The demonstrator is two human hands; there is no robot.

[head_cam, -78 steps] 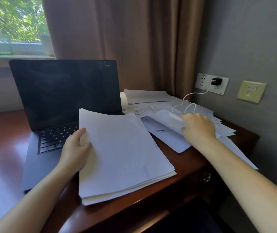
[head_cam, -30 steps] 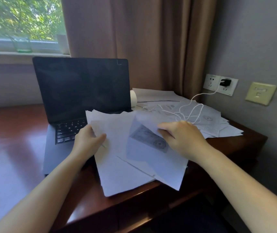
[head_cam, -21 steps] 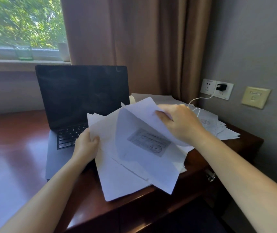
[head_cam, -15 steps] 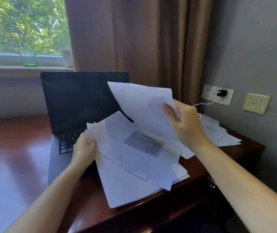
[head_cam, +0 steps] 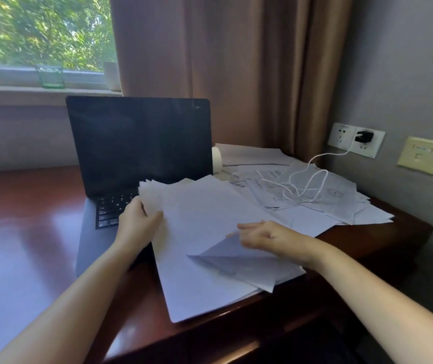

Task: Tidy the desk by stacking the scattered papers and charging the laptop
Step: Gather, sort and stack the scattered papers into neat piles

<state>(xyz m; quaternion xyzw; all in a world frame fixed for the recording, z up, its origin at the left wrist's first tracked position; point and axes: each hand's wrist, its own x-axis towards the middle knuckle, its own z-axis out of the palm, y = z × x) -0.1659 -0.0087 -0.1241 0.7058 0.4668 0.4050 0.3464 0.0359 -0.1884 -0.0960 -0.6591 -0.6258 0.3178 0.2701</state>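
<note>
A dark wood desk [head_cam: 26, 232] fills the lower frame, reaching from the left edge to the wall at right. A brown curtain [head_cam: 223, 61] hangs at upper centre, with a window [head_cam: 44, 30] at upper left.

The laptop [head_cam: 141, 143] stands open left of centre, its screen black and its base on the desk.

The stack [head_cam: 197, 224] lies at centre. Its left edge overlaps the laptop's keyboard and its near corner juts past the desk edge. Its sheets are fanned and uneven, and the top sheet [head_cam: 236, 261] curls up at one corner.

Loose papers [head_cam: 323, 216] spread over the desk's right end, just beyond the stack.

The left hand [head_cam: 137, 223] grips the stack's left edge, with the fingers curled under and the thumb on top. The right hand [head_cam: 267, 236] lies on the curled top sheet at centre right with its fingers reaching left. It is blurred, so I cannot tell whether it pinches the sheet or only rests there.

A white cable [head_cam: 302, 185] lies looped on the loose papers and rises to a black charger [head_cam: 363, 136], which is plugged into the socket [head_cam: 341, 135] on the right wall.
</note>
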